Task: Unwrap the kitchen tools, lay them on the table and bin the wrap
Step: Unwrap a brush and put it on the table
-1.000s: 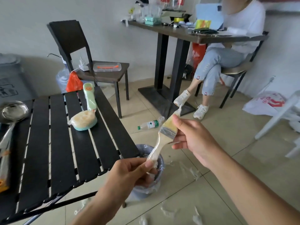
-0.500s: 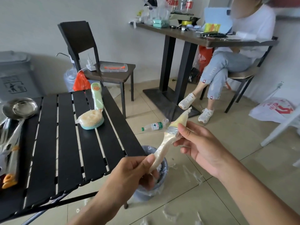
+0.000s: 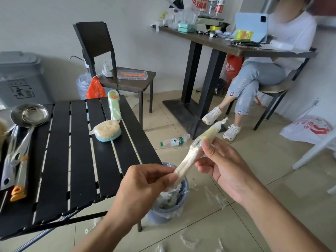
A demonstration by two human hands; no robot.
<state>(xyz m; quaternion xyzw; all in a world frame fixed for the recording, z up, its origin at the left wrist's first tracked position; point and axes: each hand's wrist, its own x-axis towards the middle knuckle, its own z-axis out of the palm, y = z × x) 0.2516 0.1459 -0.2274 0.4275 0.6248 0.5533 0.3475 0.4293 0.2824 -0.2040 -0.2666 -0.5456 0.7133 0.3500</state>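
Both forearms reach forward. The left grip [image 3: 145,184], knuckles up, pinches the wrapped brush [image 3: 190,158] low; the right grip [image 3: 223,166], palm leftward, pinches it higher with thumb and fingertips.

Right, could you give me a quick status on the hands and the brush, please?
Left hand grips brush by handle; right hand pinches its ferrule. Wrap still on. Bin just below, nothing between.
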